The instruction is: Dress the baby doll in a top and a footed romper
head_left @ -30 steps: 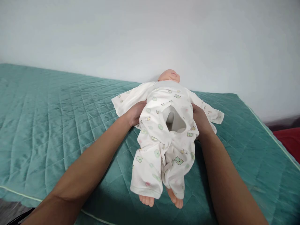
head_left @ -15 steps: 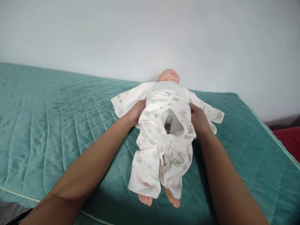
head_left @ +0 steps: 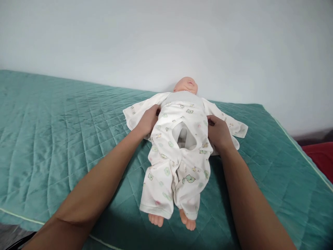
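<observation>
A baby doll (head_left: 185, 85) lies on its back, head at the wall and bare feet towards me. Its white split-crotch trousers (head_left: 161, 180), printed with small animals, cover both legs and reach up over the belly. Through the opening at the crotch a whitish inner surface shows. A matching white top (head_left: 142, 110) spreads out under the doll, its sleeves to either side. My left hand (head_left: 149, 121) is closed on the trousers at the left side of the waist. On the other side my right hand (head_left: 220, 132) pinches them too; its fingertips are partly hidden.
Under the doll is a green quilted cover (head_left: 73, 139) with a pale piped edge. A plain light wall (head_left: 104, 41) rises right behind the head. Something red (head_left: 318, 158) lies beyond the right edge.
The trousers and the doll's legs have shifted slightly left. My left hand has moved a little up and left, and its fingers show more. My right hand has moved slightly left.
</observation>
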`<state>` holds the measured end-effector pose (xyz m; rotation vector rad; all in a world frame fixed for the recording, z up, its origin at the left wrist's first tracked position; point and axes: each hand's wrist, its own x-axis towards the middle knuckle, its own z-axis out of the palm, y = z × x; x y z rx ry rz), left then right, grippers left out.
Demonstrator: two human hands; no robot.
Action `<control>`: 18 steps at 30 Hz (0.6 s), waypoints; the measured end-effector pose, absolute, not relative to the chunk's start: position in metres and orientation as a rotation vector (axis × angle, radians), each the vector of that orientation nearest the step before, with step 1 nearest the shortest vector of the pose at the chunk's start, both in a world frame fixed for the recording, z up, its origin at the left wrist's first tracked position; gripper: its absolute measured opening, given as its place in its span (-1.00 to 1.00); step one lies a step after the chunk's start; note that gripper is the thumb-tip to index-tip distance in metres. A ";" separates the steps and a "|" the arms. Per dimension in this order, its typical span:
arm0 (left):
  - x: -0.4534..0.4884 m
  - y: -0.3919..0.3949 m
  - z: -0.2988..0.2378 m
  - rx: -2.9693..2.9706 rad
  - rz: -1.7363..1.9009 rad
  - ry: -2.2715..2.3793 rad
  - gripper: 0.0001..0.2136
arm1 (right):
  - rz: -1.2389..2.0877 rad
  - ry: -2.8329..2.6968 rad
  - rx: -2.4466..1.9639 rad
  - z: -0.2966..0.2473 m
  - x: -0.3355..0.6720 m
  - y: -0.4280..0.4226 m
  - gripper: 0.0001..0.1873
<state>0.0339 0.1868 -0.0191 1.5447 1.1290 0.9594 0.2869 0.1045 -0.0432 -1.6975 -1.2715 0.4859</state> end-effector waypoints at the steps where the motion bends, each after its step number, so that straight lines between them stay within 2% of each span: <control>1: 0.033 0.190 -0.021 1.598 0.981 1.191 -0.90 | 0.480 -1.248 -1.685 -0.043 0.287 0.105 -0.77; 4: 0.034 0.194 -0.026 1.761 1.103 1.243 -0.94 | 0.410 -1.183 -1.609 -0.039 0.282 0.106 -0.79; 9: 0.039 0.192 -0.024 1.815 1.288 1.041 -0.89 | 0.409 -1.210 -1.451 -0.024 0.267 0.102 -0.81; 18: 0.033 0.203 -0.026 2.006 1.160 0.734 -0.86 | 0.602 -1.270 -1.404 -0.026 0.271 0.105 -0.76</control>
